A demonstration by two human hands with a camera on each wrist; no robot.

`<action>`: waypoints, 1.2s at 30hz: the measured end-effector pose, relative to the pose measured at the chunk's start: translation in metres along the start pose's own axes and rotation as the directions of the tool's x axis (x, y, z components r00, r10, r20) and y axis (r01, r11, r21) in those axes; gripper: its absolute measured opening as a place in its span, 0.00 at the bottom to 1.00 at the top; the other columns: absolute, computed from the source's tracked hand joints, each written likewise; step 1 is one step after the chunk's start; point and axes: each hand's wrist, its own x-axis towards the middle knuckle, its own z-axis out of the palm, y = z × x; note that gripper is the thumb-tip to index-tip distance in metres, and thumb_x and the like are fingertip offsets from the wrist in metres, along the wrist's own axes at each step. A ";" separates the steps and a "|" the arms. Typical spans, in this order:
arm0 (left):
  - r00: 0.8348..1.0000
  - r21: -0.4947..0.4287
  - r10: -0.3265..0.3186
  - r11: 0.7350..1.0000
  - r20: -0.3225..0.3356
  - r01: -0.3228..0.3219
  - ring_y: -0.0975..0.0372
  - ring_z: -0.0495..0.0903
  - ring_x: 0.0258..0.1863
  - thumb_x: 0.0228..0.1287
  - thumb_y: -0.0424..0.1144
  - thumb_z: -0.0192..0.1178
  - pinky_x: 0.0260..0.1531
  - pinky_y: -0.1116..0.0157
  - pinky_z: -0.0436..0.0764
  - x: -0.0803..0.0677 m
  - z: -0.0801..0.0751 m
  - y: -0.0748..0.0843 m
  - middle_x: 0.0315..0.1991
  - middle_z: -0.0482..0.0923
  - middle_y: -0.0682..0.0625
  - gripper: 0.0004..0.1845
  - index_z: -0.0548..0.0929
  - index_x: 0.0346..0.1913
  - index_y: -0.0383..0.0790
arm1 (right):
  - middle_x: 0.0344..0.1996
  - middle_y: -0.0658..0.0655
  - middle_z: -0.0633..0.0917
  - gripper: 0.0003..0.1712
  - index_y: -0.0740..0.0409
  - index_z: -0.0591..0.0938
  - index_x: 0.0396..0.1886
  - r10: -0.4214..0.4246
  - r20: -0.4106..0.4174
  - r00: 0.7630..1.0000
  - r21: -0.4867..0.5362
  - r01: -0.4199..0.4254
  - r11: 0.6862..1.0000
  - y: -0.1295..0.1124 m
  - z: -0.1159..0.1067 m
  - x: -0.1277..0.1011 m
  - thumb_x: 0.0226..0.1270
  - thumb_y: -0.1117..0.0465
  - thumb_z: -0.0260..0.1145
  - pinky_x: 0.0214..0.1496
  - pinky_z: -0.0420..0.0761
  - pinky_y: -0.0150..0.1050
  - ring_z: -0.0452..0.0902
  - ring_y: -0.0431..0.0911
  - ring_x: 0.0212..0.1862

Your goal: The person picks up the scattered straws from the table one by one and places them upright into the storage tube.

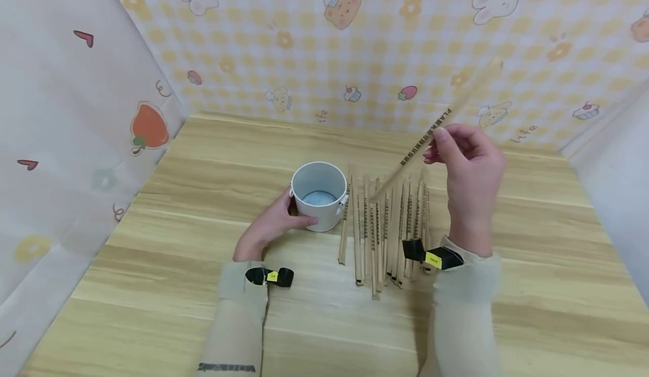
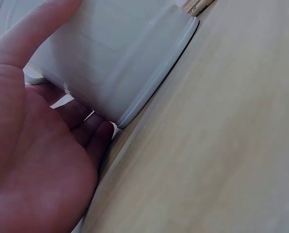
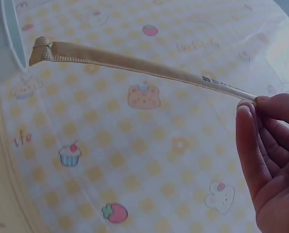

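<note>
One paper-wrapped straw [image 1: 431, 134] is lifted above the row, pinched in the right hand [image 1: 469, 168] grip. The white cup [image 1: 318, 195] looks empty of straws; the wrapped straws [image 1: 385, 230] lie flat on the wood-grain desk [image 1: 507, 309]. The left hand [image 1: 271, 222] cups the smooth cylindrical cup wall, steadying it.

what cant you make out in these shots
- Printed text on the wrapped straw in the right hand: too small and motion-blurred, head view.
- Rim and inside of the white cup: cut off by the frame edge, left wrist view.
- Left hand fingertips: hidden behind the cup, head view.
</note>
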 end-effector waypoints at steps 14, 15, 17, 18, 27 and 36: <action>1.000 0.008 -0.011 1.000 0.007 0.011 0.50 0.55 0.62 0.44 0.31 0.69 0.61 0.53 0.54 -0.002 -0.003 0.003 0.63 0.57 0.46 0.48 0.53 0.67 0.50 | 0.24 0.64 0.81 0.07 0.71 0.79 0.31 -0.096 0.134 0.986 -0.077 0.107 0.991 -0.010 0.054 -0.022 0.55 0.69 0.64 0.27 0.79 0.35 0.77 0.49 0.25; 1.000 0.009 -0.007 1.000 0.007 0.007 0.50 0.55 0.62 0.44 0.31 0.69 0.61 0.53 0.54 -0.002 -0.003 0.003 0.63 0.57 0.46 0.48 0.53 0.67 0.50 | 0.25 0.63 0.81 0.08 0.71 0.79 0.32 -0.088 0.160 0.983 -0.108 0.106 0.989 -0.008 0.057 -0.023 0.55 0.68 0.64 0.28 0.79 0.36 0.77 0.49 0.25; 1.000 0.007 -0.001 1.000 0.008 0.001 0.50 0.56 0.62 0.44 0.31 0.69 0.60 0.54 0.55 0.000 -0.003 0.005 0.63 0.57 0.47 0.48 0.53 0.67 0.50 | 0.26 0.60 0.82 0.09 0.69 0.79 0.33 -0.066 0.211 0.975 -0.190 0.107 0.976 0.002 0.061 -0.023 0.57 0.65 0.64 0.28 0.80 0.35 0.77 0.48 0.26; 1.000 0.008 0.000 1.000 0.008 0.000 0.50 0.56 0.62 0.44 0.31 0.69 0.60 0.54 0.55 0.000 -0.003 0.005 0.63 0.58 0.47 0.48 0.53 0.67 0.50 | 0.27 0.59 0.82 0.10 0.68 0.79 0.34 -0.064 0.243 0.968 -0.237 0.124 0.964 0.007 0.063 -0.023 0.57 0.63 0.64 0.28 0.80 0.35 0.78 0.47 0.26; 1.000 0.043 -0.023 0.999 -0.007 0.024 0.52 0.56 0.62 0.45 0.33 0.69 0.60 0.55 0.55 -0.001 -0.002 0.008 0.63 0.58 0.46 0.48 0.53 0.68 0.50 | 0.28 0.50 0.82 0.12 0.60 0.81 0.34 -0.077 0.492 0.867 -0.526 0.366 0.768 0.054 0.077 -0.028 0.61 0.54 0.60 0.31 0.77 0.29 0.75 0.37 0.30; 0.999 0.038 -0.046 0.998 -0.004 0.046 0.52 0.57 0.62 0.45 0.34 0.69 0.60 0.55 0.55 -0.002 0.001 0.007 0.63 0.58 0.45 0.48 0.52 0.68 0.47 | 0.17 0.48 0.71 0.09 0.54 0.81 0.31 0.105 0.474 0.874 -0.643 0.262 0.719 0.069 0.080 -0.035 0.60 0.54 0.61 0.23 0.65 0.33 0.64 0.41 0.22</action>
